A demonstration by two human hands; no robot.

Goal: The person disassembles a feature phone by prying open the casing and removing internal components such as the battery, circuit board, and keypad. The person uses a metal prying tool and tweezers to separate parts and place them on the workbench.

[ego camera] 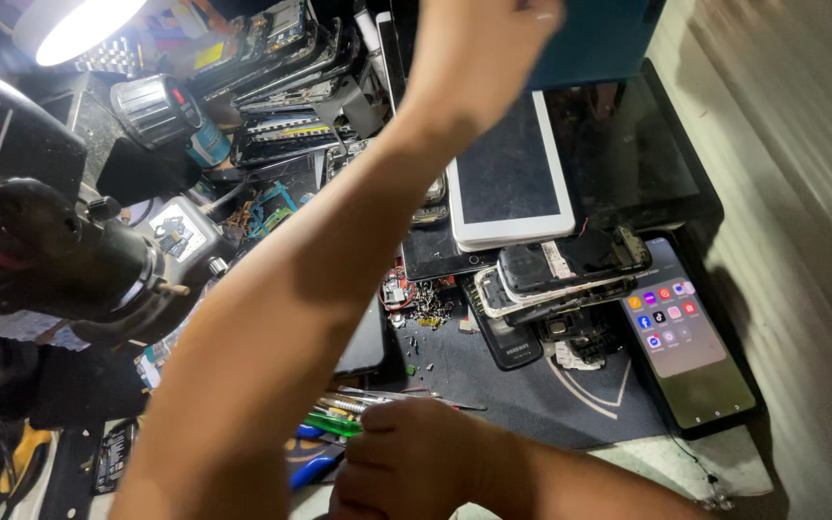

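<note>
My left arm stretches from the bottom left up across the bench. My left hand (479,43) is at the top edge beside a blue box (599,39), fingers curled; anything in it is cut off by the frame. Low in the middle, my right hand (406,462) rests as a closed fist on the dark work mat (532,385). It sits right next to a green-handled screwdriver (331,424), a blue-handled tool (315,467) and thin metal tweezers (377,395). I see no tool gripped in it.
A lit smartphone (686,337) lies at the right. Stacked opened phones (560,270), a white tablet (510,173) and a black tablet (628,144) are behind it. Several phone frames are piled at the back left. A black microscope (40,241) and a lamp (79,29) stand at the left.
</note>
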